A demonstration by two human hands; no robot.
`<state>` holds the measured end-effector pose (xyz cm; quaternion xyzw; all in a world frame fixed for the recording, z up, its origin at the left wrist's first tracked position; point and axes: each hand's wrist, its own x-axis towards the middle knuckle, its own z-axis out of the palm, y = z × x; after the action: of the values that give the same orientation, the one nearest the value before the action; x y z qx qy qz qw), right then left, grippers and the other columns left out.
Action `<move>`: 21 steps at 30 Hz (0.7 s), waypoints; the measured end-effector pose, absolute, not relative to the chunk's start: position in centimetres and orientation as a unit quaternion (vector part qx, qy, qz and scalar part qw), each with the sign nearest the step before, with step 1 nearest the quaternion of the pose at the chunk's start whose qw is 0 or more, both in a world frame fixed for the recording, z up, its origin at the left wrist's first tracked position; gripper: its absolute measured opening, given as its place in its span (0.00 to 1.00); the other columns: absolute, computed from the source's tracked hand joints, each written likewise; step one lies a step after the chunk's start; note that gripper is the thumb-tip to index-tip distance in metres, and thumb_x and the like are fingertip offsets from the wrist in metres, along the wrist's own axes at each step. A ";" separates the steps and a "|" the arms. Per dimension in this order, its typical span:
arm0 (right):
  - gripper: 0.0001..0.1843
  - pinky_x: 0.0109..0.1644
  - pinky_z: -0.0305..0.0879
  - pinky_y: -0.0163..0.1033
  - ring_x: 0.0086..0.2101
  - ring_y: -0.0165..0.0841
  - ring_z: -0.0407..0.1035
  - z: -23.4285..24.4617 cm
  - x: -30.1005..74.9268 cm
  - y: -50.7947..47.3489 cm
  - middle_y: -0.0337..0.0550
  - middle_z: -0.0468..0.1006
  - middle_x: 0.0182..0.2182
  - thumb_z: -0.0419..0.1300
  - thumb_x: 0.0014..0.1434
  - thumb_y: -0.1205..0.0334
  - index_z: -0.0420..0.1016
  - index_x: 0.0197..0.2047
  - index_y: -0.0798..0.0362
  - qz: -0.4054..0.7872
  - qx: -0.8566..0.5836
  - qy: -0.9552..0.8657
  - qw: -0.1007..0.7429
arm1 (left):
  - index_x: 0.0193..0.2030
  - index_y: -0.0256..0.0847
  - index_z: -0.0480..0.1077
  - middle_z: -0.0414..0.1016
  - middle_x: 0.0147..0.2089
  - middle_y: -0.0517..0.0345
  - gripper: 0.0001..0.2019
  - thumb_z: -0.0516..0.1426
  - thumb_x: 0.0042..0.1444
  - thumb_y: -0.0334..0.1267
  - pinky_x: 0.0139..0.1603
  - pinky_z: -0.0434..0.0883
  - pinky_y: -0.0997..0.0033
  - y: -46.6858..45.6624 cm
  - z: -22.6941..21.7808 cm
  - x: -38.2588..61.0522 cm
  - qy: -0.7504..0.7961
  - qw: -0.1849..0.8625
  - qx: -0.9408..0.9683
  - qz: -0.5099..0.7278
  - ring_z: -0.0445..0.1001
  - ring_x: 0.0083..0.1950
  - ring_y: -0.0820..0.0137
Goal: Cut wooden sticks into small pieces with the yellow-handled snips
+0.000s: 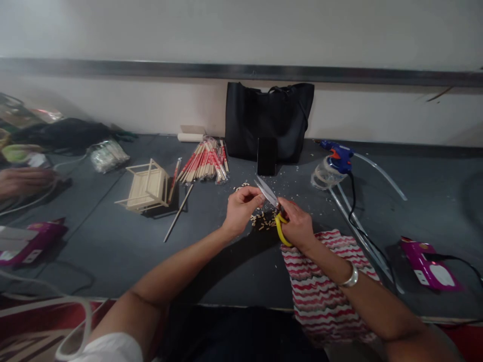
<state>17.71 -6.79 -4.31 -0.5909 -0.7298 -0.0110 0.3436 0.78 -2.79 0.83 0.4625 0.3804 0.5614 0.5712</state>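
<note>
Fingers (253,197) of the left hand (241,208) are pinched together right at the blades of the scissors (268,193). Whatever they pinch is too small to make out. The right hand (298,226) is clenched through the yellow handles, with the blades pointing up and left toward the other hand. Both hands hang just above the table (113,241), over a scatter of short cut pieces (264,220). The right forearm lies on a striped cloth (320,281).

Also noted:
- A loose stick (179,213), a small wooden frame (147,188) and a bundle of red-wrapped sticks (206,163) lie to the left.
- A black bag (269,120) with a phone (267,156) leaning on it stands behind.
- A blue glue gun (339,156) lies to the right.
- Another person's hand (22,181) rests at the far left edge, well apart.

Assessment: the pinching fingertips sit very near the cutting edge. In my judgement the cut would go best with the piece seated deep in the blades, near the pivot, and the fingertips drawn back along it. The piece should lie square to the blades, and the hands should stay low over the scatter so the offcuts drop there rather than fly.
</note>
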 end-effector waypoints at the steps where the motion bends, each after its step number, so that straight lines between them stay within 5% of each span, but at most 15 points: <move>1: 0.21 0.39 0.73 0.37 0.31 0.33 0.74 -4.2 17.8 -6.7 0.43 0.83 0.36 0.54 0.54 0.66 0.78 0.50 0.50 -0.002 -0.593 -0.724 0.354 | 0.27 0.41 0.78 0.75 0.23 0.62 0.04 0.68 0.45 0.34 0.29 0.68 0.74 -2.8 0.8 0.8 0.377 0.571 0.465 0.562 0.69 0.26 0.75; 5: 0.16 0.33 0.71 0.35 0.25 0.32 0.71 -3.7 18.3 -6.1 0.39 0.80 0.27 0.55 0.59 0.58 0.78 0.47 0.52 0.028 -0.614 -0.677 0.405 | 0.31 0.41 0.79 0.76 0.26 0.60 0.04 0.67 0.46 0.36 0.31 0.68 0.74 -2.4 0.6 0.7 0.374 0.567 0.469 0.565 0.69 0.26 0.75; 21: 0.17 0.40 0.72 0.37 0.35 0.35 0.76 -3.5 18.5 -5.5 0.43 0.81 0.33 0.57 0.57 0.56 0.78 0.46 0.52 0.058 -0.619 -0.637 0.456 | 0.22 0.44 0.71 0.69 0.26 0.57 0.08 0.61 0.45 0.27 0.43 0.64 0.64 3.5 -4.1 -2.8 0.500 0.265 0.713 0.414 0.67 0.33 0.63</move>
<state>18.55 -5.54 -3.48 -0.6188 -0.6373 0.0580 0.4556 -2.83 3.50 -4.14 0.7132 0.4998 0.4137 0.2653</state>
